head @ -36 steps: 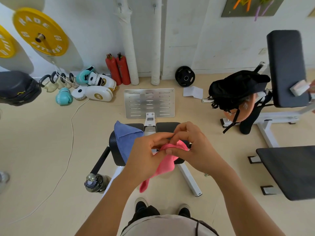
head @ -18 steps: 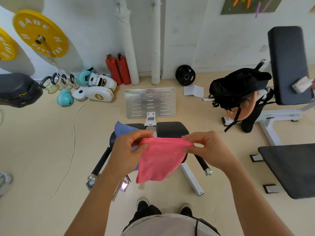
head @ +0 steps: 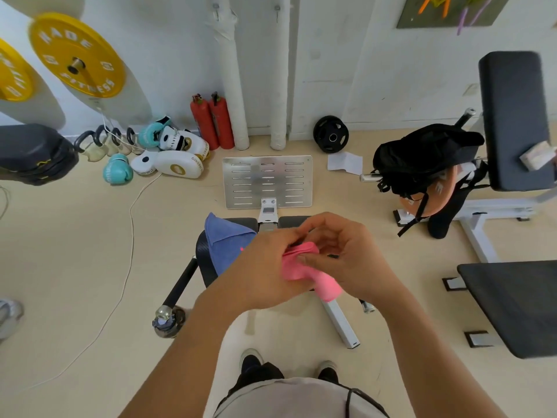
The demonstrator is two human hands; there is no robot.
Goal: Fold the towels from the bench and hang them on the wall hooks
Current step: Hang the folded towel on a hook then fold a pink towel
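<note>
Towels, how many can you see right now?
2. The pink towel is bunched between the left hand and right hand. The blue towel lies on the bench, partly behind the left hand. Others may be hidden behind the hands.

Soft matt pink cloth towel [head: 304,267]; perforated bare-metal plate [head: 267,181]; black padded bench [head: 205,251].

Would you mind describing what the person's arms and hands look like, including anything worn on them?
Both forearms are bare up to the frame's lower edge; no sleeves, cuffs or gloves show. The left hand and right hand carry no visible ring, watch or wristband, and no markings or cables can be made out on them. A pale grey top shows at the bottom edge, with a thin dark cord across it.
</note>
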